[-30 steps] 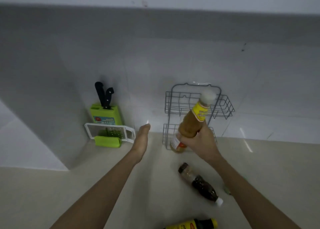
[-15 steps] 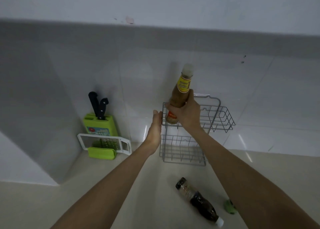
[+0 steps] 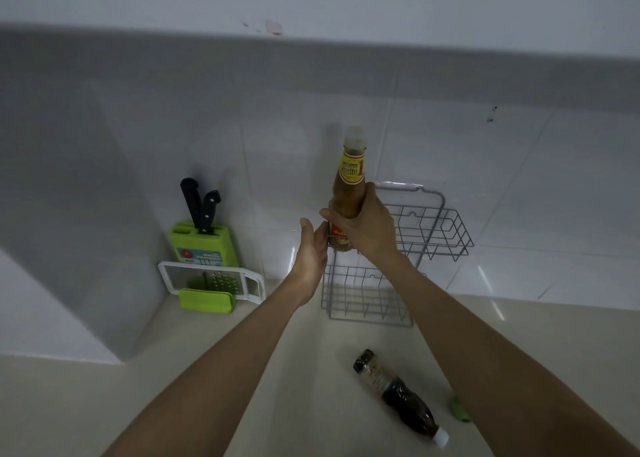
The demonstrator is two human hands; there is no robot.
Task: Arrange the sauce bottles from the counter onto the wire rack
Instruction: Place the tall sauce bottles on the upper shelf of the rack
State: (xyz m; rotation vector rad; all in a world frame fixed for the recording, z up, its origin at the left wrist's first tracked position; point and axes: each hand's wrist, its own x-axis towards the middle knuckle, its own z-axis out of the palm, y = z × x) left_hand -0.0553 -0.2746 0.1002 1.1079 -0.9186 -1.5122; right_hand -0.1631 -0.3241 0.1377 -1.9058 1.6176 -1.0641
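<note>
My right hand (image 3: 369, 229), fingers clenched on the amber sauce bottle (image 3: 348, 193), lowers it into the wire rack (image 3: 436, 228)'s upper-left corner; left hand (image 3: 310, 255) released beside; next, seat it upright.

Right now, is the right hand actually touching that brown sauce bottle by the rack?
Touching. The head view shows the right hand wrapped around the brown sauce bottle, with the fingers across its front, holding it upright at the upper basket of the wire rack.
</note>
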